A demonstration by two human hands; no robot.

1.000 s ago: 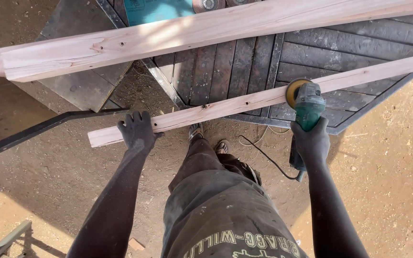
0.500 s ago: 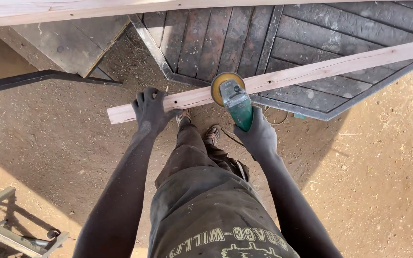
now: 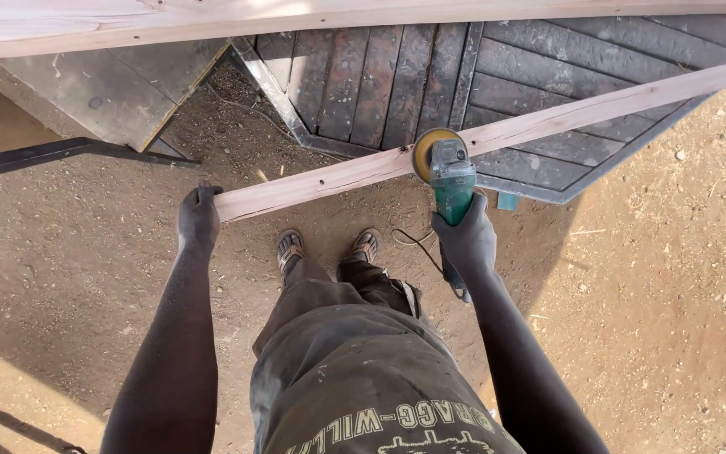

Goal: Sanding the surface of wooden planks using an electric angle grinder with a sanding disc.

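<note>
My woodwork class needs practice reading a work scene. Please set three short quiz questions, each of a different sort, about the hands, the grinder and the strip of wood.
1. True or false: the left hand grips the near end of the wooden strip.
2. The right hand holds: A) a hammer B) a green angle grinder C) a saw.
3. Fill in: the grinder's yellow disc meets the strip's ____ edge.

Key: 1 true; 2 B; 3 lower.

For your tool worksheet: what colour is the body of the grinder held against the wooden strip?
Green, with a yellow disc; the grinder shows best in the head view.
</note>
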